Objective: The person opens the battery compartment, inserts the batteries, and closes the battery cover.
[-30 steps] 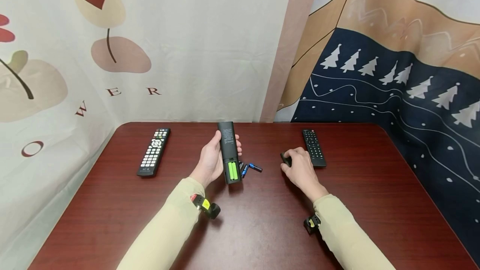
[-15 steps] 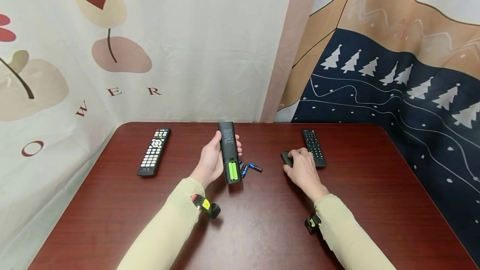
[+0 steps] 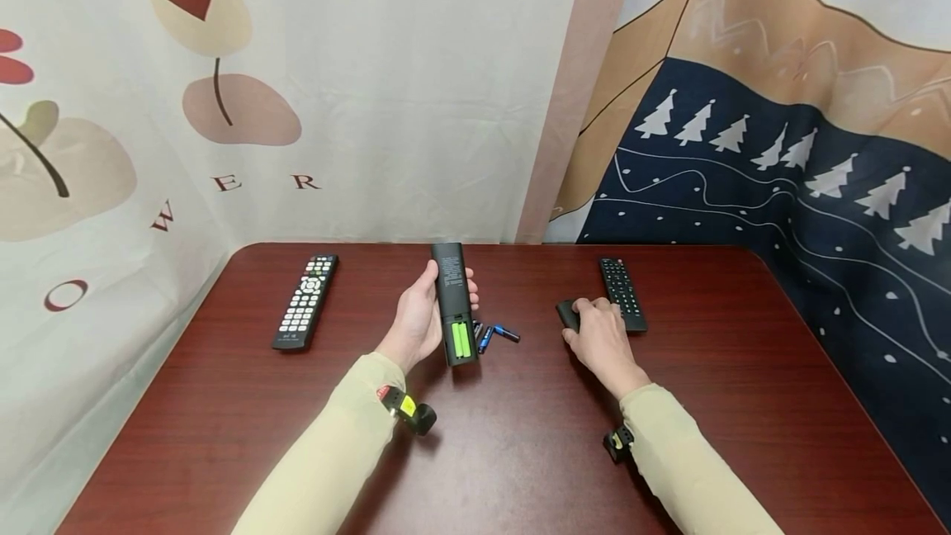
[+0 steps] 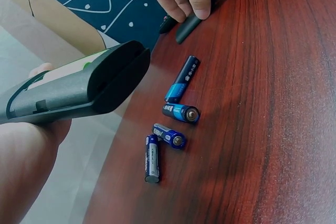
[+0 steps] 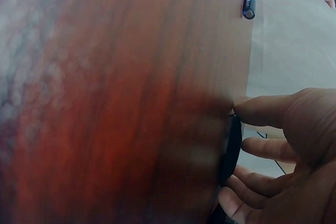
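Observation:
In the head view my left hand (image 3: 414, 312) grips a black remote control (image 3: 450, 283), its back facing up. The remote's battery compartment is uncovered, and two bright green batteries (image 3: 461, 339) lie side by side in it. To the right, my right hand (image 3: 600, 338) holds a small black battery cover (image 3: 568, 314) by its edges, down at the table. The right wrist view shows the thumb at one end of the cover (image 5: 231, 150) and the fingers along its side. Several loose blue batteries (image 4: 178, 113) lie on the table beside the held remote.
A black remote with white buttons (image 3: 305, 304) lies at the left of the dark red wooden table (image 3: 520, 452). Another black remote (image 3: 622, 291) lies just beyond my right hand. Printed curtains (image 3: 416, 106) hang behind the table's far edge.
The battery cover has gone from tilted to lying flatter at the table, and my right hand has shifted slightly right over it. My left hand and its remote stay in place.

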{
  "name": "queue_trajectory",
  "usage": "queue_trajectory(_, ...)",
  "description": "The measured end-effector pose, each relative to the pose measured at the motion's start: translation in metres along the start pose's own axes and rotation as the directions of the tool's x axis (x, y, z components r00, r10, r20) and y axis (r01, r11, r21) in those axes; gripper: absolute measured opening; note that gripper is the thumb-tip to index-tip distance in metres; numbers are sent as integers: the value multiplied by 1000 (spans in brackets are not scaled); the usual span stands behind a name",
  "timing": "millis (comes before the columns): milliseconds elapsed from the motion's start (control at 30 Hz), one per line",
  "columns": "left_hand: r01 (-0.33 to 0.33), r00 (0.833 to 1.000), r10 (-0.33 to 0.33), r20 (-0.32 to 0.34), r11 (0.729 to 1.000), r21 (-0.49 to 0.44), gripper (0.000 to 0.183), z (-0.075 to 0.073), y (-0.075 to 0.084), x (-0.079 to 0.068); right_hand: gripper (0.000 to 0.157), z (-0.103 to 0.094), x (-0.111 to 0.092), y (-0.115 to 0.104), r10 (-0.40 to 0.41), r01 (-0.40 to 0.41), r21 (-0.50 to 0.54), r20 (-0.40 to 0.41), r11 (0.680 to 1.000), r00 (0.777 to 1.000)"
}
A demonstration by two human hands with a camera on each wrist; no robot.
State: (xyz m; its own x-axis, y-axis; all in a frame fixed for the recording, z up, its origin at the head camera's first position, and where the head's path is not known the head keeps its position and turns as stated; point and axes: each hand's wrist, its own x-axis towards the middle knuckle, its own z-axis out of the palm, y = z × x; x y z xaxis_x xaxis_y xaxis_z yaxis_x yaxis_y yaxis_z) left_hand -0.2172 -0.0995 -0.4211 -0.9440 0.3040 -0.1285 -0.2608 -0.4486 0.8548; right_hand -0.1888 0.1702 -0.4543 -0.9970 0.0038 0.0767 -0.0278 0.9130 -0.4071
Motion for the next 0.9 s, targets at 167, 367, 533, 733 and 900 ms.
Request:
queue_trajectory(167, 0, 1000, 0, 0, 1000, -8, 58, 0, 0, 0, 39, 1, 1, 0, -11, 11, -8, -25, 1000, 1000)
queue_trajectory(367, 1, 1000, -1, 0, 1000, 5, 58, 0, 0, -1, 41, 2, 1, -3, -11, 11, 2, -28, 1000, 1000)
queue_trajectory(533, 0, 1000, 0, 0, 1000, 4, 58, 0, 0, -2, 47, 2, 2, -2, 10, -10, 12, -11, 1000, 1000)
queue_trajectory(733, 0, 1000, 0, -2, 1000, 4, 57, 0, 0, -1, 49, 1, 3, -1, 9, -9, 25, -16, 1000, 1000)
queue_trajectory(900, 0, 1000, 0, -6, 1000, -4, 57, 0, 0, 0, 47, -1, 1, -2, 1, 2, 75, -42, 997, 999)
